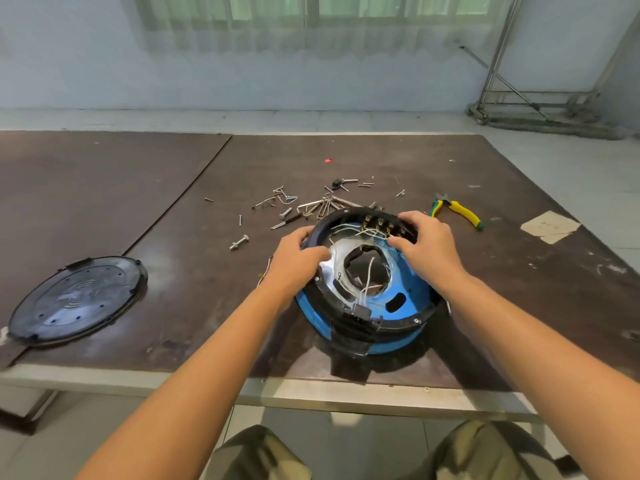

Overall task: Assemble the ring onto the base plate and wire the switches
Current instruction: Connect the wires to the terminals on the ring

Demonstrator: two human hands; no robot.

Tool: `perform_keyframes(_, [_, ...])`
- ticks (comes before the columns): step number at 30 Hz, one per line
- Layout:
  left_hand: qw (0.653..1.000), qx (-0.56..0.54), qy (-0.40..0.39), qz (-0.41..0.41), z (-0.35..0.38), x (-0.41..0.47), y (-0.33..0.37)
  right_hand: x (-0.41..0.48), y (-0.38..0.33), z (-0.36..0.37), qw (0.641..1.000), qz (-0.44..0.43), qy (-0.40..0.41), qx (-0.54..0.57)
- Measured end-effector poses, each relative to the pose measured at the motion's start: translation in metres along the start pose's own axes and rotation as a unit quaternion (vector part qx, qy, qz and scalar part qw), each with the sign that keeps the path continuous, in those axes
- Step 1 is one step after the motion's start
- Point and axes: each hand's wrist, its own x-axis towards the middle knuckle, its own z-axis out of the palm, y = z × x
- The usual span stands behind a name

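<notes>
Table (pixel 346 161) of dark, scratched board carries the job near its front edge. There the blue plastic base plate (pixel 412 277) sits with the black ring (pixel 391 325) laid on top.

I judge that the step in hand is seating this ring. My left hand (pixel 298 258) curls over the left rim, fingertips inside. My right hand (pixel 426 244) grips the far right rim, thumb inside, just beside the switches (pixel 381 223).

I should press evenly with the 2 hands and turn the ring a little until the screw holes meet. The white wires (pixel 370 271) must stay inside, not pinched under the rim.

The ring looks rigid, a matte moulded plastic. The plate centre is shiny metal with a rough hole. The pliers (pixel 457 211) have yellow-green handles. The switches stand in 1 row of dark blocks with metal tips. The wires are thin and look springy. The loose screws (pixel 287 202) are small and bright.
</notes>
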Motion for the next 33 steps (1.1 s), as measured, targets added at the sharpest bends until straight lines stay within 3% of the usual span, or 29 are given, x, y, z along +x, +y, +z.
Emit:
perform_keyframes(3, [0.998,-0.021,0.051,-0.015,-0.008,-0.005,-0.01,0.004,0.0,-0.008,0.996,0.05,0.003,0.078])
perform_keyframes(6, [0.991,-0.052,0.119,-0.031,-0.028,-0.004,-0.015,0.013,0.01,-0.023,0.967,0.138,0.047,0.209])
perform_keyframes(9, [0.981,-0.117,0.146,-0.059,-0.059,-0.002,-0.014,0.016,0.03,-0.036,0.951,0.186,0.064,0.237])
perform_keyframes(11, [0.975,-0.131,0.169,-0.065,-0.081,0.001,-0.01,0.013,0.044,-0.04,0.962,0.185,0.044,0.197])
perform_keyframes(15, [0.968,-0.136,0.198,-0.072,-0.108,0.003,-0.002,0.003,0.058,-0.033,0.991,0.127,-0.05,-0.009])
perform_keyframes(19, [0.972,-0.133,0.179,-0.074,-0.092,-0.004,0.001,-0.009,0.05,-0.013,0.976,0.078,-0.13,-0.157])
perform_keyframes(25, [0.982,-0.115,0.127,-0.084,-0.054,-0.013,-0.002,-0.01,0.05,0.0,0.949,0.017,-0.123,-0.29])
perform_keyframes(29, [0.986,-0.093,0.114,-0.081,-0.021,-0.02,-0.005,-0.002,0.057,-0.013,0.956,0.037,-0.125,-0.264])
perform_keyframes(33, [0.988,-0.043,0.13,-0.065,0.006,-0.02,-0.013,0.008,0.06,-0.033,0.994,0.083,0.006,-0.073])
